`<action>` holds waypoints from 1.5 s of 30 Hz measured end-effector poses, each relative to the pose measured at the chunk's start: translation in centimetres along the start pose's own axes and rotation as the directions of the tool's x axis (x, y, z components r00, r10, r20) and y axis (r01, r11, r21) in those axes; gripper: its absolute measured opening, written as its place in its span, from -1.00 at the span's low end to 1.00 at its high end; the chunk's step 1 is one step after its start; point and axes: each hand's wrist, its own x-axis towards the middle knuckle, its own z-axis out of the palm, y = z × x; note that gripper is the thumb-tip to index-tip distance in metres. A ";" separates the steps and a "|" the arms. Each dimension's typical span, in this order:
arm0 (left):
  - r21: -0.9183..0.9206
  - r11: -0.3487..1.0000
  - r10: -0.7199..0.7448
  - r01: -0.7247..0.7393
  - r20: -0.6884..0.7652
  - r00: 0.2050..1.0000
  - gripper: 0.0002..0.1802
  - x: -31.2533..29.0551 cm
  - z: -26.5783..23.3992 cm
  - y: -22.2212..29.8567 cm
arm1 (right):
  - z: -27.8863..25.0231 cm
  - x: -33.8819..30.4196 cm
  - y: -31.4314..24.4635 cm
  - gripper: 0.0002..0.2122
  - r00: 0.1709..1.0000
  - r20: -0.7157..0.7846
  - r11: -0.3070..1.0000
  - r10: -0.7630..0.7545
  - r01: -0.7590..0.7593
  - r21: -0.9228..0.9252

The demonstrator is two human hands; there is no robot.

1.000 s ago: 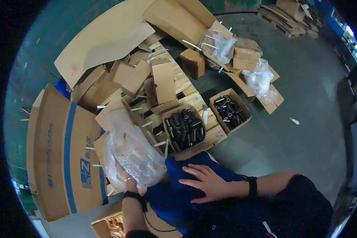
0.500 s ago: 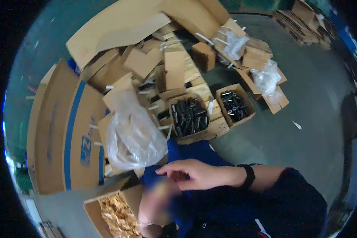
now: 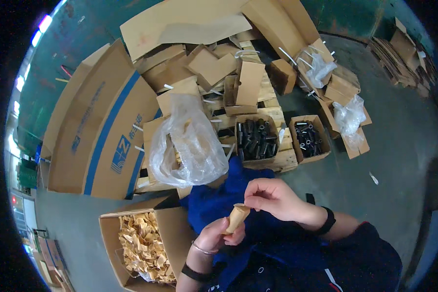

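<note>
A small brown paper packet [image 3: 237, 219], shaped like a narrow tube, stands tilted over my lap. My left hand [image 3: 213, 236] is closed around its lower part. At its upper end, the thumb and forefinger of my right hand [image 3: 278, 200] are pinched together against the paper's edge. What is inside the packet is hidden. To the left of my left hand, a cardboard box [image 3: 176, 238] holds many loose pieces of crumpled brown paper [image 3: 143, 246]. Beyond my hands, a carton [image 3: 258, 164] of black tubular pieces [image 3: 256, 138] sits on the wooden pallet [image 3: 289, 158].
A second carton [image 3: 321, 155] of black tubes stands to the right. A clear plastic bag [image 3: 190, 153] lies ahead on the left, beside a large blue-striped cardboard sheet [image 3: 107, 131]. Opened boxes [image 3: 250, 80], more plastic wrap [image 3: 349, 117] and flattened cardboard [image 3: 394, 58] lie farther off.
My view has swung, so the scene sits farther right. My hands are drawn apart slightly; the left now shows the packet plainly, and the right fingers have closed to a pinch at its top.
</note>
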 end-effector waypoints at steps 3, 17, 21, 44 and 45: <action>-0.075 0.997 0.014 -0.007 0.095 0.995 -0.46 0.0 -0.8 -1.2 | 1.0 -0.3 0.0 -0.90 0.985 0.002 0.948 0.173 -0.167 0.272; -0.096 0.995 0.044 -0.025 0.200 0.979 -0.45 0.2 -1.7 -1.8 | 0.8 -0.6 -0.1 -0.91 0.992 0.016 0.975 -0.127 0.128 -0.180; 0.383 0.913 0.221 -0.137 -0.185 0.958 -0.51 0.9 0.2 0.6 | 0.2 -0.6 -0.6 -0.93 0.953 0.143 0.793 -0.267 0.302 -0.530; 0.911 -0.400 0.744 -0.105 0.389 0.543 -0.80 2.4 2.7 3.0 | 0.3 -0.4 1.4 -0.90 0.984 -0.121 0.991 0.133 -0.128 0.048; 0.922 -0.366 0.773 -0.126 0.376 0.510 -0.80 2.1 2.5 3.0 | 0.5 -0.4 1.1 -0.90 0.983 -0.141 0.990 0.121 -0.108 0.096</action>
